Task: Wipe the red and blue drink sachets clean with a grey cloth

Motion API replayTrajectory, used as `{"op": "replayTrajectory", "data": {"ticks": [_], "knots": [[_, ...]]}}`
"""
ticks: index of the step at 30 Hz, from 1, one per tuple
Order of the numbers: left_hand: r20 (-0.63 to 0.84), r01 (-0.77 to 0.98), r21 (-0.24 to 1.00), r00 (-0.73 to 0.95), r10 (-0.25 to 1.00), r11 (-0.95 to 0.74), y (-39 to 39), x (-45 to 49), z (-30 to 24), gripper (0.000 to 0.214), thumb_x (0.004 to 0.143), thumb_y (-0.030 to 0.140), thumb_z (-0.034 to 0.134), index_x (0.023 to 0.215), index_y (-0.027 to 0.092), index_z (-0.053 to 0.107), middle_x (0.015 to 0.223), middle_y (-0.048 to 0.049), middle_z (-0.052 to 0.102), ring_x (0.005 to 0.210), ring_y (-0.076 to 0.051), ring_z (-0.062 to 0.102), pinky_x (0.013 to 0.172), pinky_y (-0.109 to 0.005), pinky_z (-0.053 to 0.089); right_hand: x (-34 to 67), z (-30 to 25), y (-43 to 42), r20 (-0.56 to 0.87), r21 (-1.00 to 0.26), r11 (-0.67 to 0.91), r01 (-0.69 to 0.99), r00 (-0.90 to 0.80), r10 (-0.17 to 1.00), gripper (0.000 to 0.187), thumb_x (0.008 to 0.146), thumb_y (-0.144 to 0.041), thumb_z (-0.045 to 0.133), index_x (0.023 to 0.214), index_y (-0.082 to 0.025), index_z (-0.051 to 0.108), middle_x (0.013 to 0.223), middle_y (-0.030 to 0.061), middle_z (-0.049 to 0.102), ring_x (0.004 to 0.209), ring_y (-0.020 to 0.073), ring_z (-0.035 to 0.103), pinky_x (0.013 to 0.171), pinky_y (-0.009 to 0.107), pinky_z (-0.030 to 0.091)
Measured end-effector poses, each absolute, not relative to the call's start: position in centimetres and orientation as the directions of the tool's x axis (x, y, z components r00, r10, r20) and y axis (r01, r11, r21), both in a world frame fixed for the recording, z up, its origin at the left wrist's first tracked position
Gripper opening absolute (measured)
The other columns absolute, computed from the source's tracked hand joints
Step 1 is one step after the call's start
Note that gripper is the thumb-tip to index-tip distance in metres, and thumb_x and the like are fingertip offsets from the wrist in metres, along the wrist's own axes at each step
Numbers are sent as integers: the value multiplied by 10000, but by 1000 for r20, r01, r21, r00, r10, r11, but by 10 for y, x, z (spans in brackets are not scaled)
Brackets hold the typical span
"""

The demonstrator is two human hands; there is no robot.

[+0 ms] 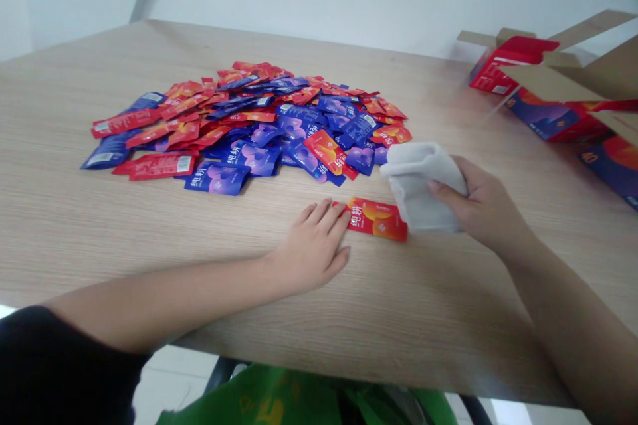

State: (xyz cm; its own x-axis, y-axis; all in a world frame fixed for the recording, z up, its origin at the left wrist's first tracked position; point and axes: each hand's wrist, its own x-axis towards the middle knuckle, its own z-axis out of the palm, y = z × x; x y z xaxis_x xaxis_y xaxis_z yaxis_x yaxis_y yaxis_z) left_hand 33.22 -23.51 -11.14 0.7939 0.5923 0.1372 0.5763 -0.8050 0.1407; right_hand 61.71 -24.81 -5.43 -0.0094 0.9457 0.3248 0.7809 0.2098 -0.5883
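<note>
A red and orange sachet lies flat on the wooden table near its front. My left hand rests palm down with its fingers stretched over the sachet's left end. In my right hand is a folded white cloth, gripped between thumb and fingers. The cloth hangs at the sachet's right end; whether it touches the sachet I cannot tell. Just beyond both hands a large heap of red sachets and blue sachets is spread across the table.
At the right stand several cardboard boxes with raised flaps: a red box at the back, a blue and red box nearer, and another box at the edge of view. A green bag sits below the table's front edge.
</note>
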Motion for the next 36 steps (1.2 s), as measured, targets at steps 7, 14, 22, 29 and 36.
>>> {"op": "replayTrajectory", "data": {"ticks": [7, 14, 22, 29, 36], "knots": [[128, 548, 146, 815, 565, -824, -236, 330, -110, 474, 954, 341, 449, 1377, 128, 480, 1440, -159, 461, 1369, -413, 361, 1095, -579, 331, 569, -75, -249, -47, -946, -25, 325, -58, 997, 419, 841, -437, 639, 1195, -226, 563, 1048, 84, 710, 832, 268, 686, 660, 408, 577], [114, 533, 148, 827, 550, -833, -236, 330, -112, 515, 953, 339, 433, 1419, 120, 439, 1500, -143, 412, 1393, -437, 318, 1115, -587, 301, 558, -105, -245, 250, -663, 177, 727, -7, 968, 515, 827, -286, 590, 1316, -190, 459, 1172, 132, 631, 1018, 289, 623, 864, 467, 520], [102, 538, 149, 827, 554, -830, -236, 330, -113, 525, 957, 350, 425, 1437, 137, 424, 1512, -136, 411, 1405, -422, 313, 1111, -593, 299, 566, -107, -247, 345, -140, 418, 897, -352, 870, 509, 945, -323, 451, 1434, -191, 407, 1516, 169, 331, 1368, 348, 339, 1071, 564, 327], [102, 524, 124, 838, 536, -842, -238, 333, -112, 572, 954, 338, 417, 1424, 13, 402, 1503, -217, 391, 1439, -410, 248, 1147, -554, 268, 556, -112, -253, 167, -95, 428, 899, -409, 897, 1046, 744, -764, 561, 1468, -41, 344, 1513, 231, 350, 1393, 423, 283, 1146, 607, 218], [135, 432, 83, 888, 440, -898, -241, 336, -111, 484, 956, 281, 398, 1326, -16, 496, 1426, -249, 468, 1365, -356, 408, 1131, -478, 327, 547, -106, -267, 200, -80, 434, 897, -412, 889, 835, 749, -545, 608, 1384, -26, 451, 1452, 255, 425, 1401, 419, 289, 1153, 623, 195]]}}
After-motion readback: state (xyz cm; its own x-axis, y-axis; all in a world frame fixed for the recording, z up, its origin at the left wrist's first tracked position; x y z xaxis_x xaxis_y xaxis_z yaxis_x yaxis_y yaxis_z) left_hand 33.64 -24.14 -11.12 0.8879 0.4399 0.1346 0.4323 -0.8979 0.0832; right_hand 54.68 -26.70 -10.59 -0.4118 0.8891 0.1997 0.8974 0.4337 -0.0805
